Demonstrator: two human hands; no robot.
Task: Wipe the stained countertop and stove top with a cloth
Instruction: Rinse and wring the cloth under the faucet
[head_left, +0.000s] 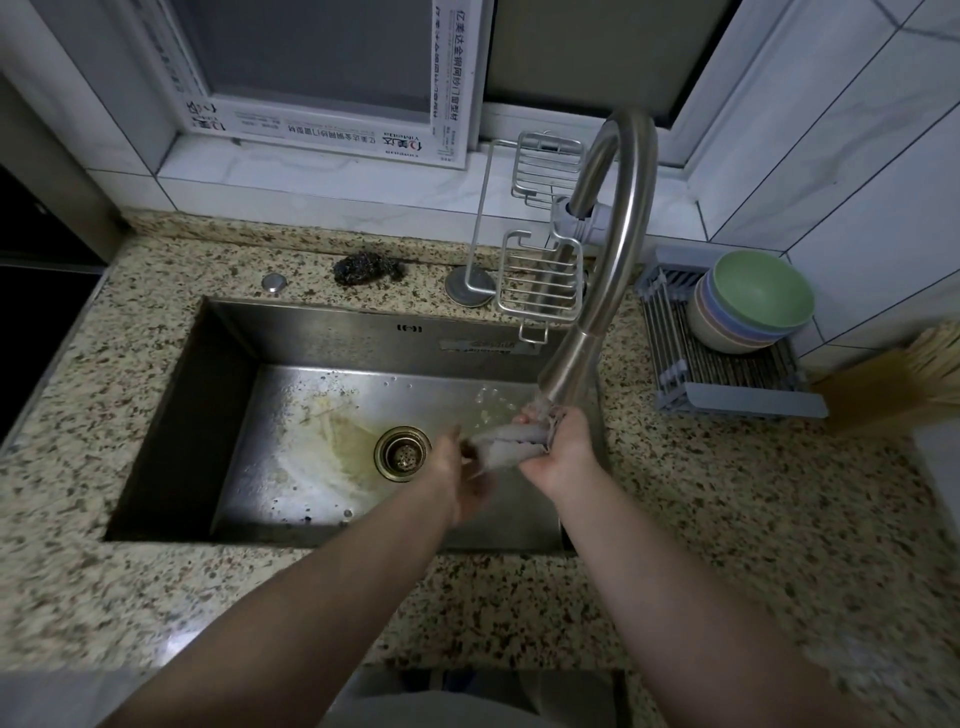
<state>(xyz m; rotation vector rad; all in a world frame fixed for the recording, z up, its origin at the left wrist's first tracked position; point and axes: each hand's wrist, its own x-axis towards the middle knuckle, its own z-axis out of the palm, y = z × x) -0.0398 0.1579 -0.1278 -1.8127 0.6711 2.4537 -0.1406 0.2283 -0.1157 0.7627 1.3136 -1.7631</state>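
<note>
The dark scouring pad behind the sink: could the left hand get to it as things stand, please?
Probably yes, once freed: the left hand grips the cloth now, but nothing stands between it and the scouring pad.

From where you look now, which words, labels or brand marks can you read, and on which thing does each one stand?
"亿美达金钢网纱门窗型材": protective film on the window frame, printed sideways; repeated upside down along the bottom strip.
"YiMeiDa": logo on the bottom strip, upside down, partly legible.
Small print on the film: too small to read.
Sticker on the sink back wall: blurred, unreadable.
Mark on the sink wall: unreadable.
</note>
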